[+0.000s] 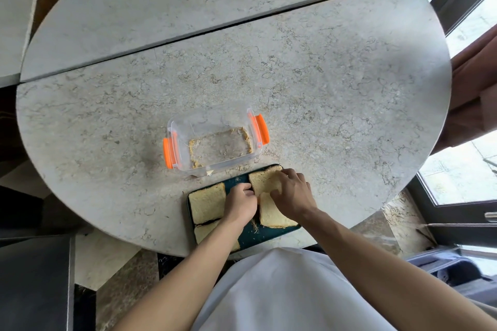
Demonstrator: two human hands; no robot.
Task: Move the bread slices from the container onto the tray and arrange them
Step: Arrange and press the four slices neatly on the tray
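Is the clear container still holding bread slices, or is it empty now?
Empty of slices. Through the clear container only crumbs show along its floor, and it stands open without a lid.

Bare forearms, white garment [282, 290]

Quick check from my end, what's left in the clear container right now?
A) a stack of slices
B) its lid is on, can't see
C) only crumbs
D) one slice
C: the container sits open with only crumbs along its floor, while four bread slices lie on the tray.
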